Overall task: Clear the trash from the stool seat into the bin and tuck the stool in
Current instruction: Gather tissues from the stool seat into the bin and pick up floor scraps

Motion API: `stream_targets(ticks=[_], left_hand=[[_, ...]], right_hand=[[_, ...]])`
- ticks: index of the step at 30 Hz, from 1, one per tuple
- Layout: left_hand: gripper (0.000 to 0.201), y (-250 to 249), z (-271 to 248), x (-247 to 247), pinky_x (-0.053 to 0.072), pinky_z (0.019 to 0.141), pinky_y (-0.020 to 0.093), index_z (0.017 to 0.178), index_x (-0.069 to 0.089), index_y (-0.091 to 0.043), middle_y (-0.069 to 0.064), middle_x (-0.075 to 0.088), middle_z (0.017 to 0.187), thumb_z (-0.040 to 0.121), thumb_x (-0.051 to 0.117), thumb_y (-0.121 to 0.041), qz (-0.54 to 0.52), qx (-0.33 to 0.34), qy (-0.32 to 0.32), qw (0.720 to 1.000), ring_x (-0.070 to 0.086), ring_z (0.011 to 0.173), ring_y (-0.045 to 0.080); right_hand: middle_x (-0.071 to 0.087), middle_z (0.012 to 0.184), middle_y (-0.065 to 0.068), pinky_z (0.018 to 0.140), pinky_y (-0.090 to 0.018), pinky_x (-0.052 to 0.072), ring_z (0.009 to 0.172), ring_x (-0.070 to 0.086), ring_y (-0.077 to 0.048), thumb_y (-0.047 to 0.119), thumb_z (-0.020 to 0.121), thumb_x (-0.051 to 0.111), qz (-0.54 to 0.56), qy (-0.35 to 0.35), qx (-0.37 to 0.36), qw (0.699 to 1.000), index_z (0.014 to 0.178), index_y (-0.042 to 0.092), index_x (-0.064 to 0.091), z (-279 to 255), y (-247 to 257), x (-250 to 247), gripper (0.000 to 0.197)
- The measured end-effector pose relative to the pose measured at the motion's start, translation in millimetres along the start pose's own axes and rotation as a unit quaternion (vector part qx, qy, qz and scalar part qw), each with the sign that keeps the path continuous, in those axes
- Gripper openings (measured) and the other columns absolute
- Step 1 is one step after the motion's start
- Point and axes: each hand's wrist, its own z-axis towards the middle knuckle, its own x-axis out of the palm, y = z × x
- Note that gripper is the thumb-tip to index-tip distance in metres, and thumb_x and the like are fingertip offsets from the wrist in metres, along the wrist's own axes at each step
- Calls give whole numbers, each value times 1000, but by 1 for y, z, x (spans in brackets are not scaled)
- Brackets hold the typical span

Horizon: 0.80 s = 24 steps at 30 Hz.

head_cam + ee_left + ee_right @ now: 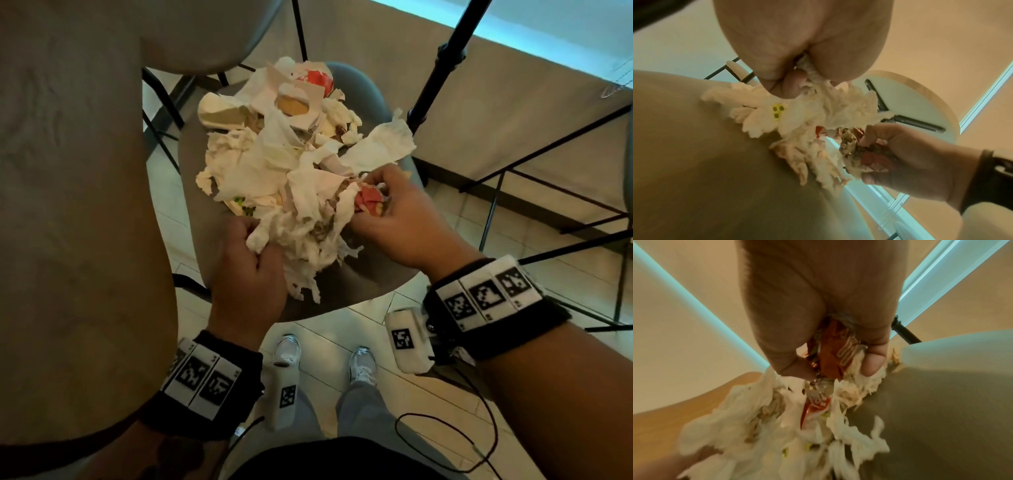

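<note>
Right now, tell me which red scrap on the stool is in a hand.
The near red wrapper, gripped by the right hand; the far red scrap lies untouched at the pile's back.

trash (281, 144) heaped on stool seat (373, 274)

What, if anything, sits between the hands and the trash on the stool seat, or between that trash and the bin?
Nothing sits between them: the left hand already grips shredded tissue and the right hand grips a red wrapper, both on the stool seat. No bin is in view, so that path cannot be judged.
</note>
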Motion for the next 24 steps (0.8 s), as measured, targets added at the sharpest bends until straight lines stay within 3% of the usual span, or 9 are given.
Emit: stream_targets(ticks=[2,4,6,8,13,15,18,24], left_hand=[[14,-6,2,-1,39,59,4,104,47,-17,-13,54,85,92,52,-23,-16,-3,-18,1000,55,73,-13],[12,-6,5,1,39,61,7,107,47,-14,-17,51,87,97,54,-15,-21,-20,-22,999,52,71,-5],[18,-2,5,4,46,72,27,114,49,-10,-15,51,87,98,53,-15,-16,-58,-10,998,53,83,12],[23,1,1,4,46,76,38,118,49,-12,-6,55,89,96,52,-20,2,-74,0,997,55,90,25],[20,5,-6,3,37,75,33,118,49,-11,3,55,101,99,52,-13,12,-83,0,996,51,92,24],[21,4,-7,4,39,78,35,120,48,-11,3,55,102,99,52,-14,18,-95,7,995,51,93,24],[26,6,-9,6,48,86,45,124,47,-11,6,57,107,100,51,-17,37,-102,21,994,56,99,30],[24,1,-8,3,43,80,38,123,46,-9,5,54,105,99,50,-14,34,-84,-2,996,53,96,26]], right_hand=[[58,103,8,62,-20,52,85,63,-10,43,83,77,11,-29,10,999,120,27,51,-1,-2,-7,48],[57,105,5,60,-18,50,85,62,-11,41,83,76,47,-37,37,998,117,29,51,0,-8,-8,44],[59,109,0,68,-28,56,90,65,-18,42,81,77,90,-31,67,993,114,30,52,0,-15,-5,43],[62,110,-3,74,-35,58,92,67,-22,43,77,78,125,-34,83,988,109,32,54,-3,-23,-3,42],[65,113,-7,74,-39,58,99,68,-28,48,56,73,192,-72,132,970,104,35,55,-8,-32,-3,52],[63,116,-10,66,-33,56,96,68,-27,44,59,74,220,-78,141,962,110,31,55,-9,-35,-4,57],[64,114,-10,66,-29,53,93,68,-24,35,73,74,221,-76,133,963,110,29,53,-13,-40,-2,42],[63,112,-7,80,-42,61,96,70,-26,35,73,75,226,-103,132,960,116,25,53,-20,-48,3,49]])
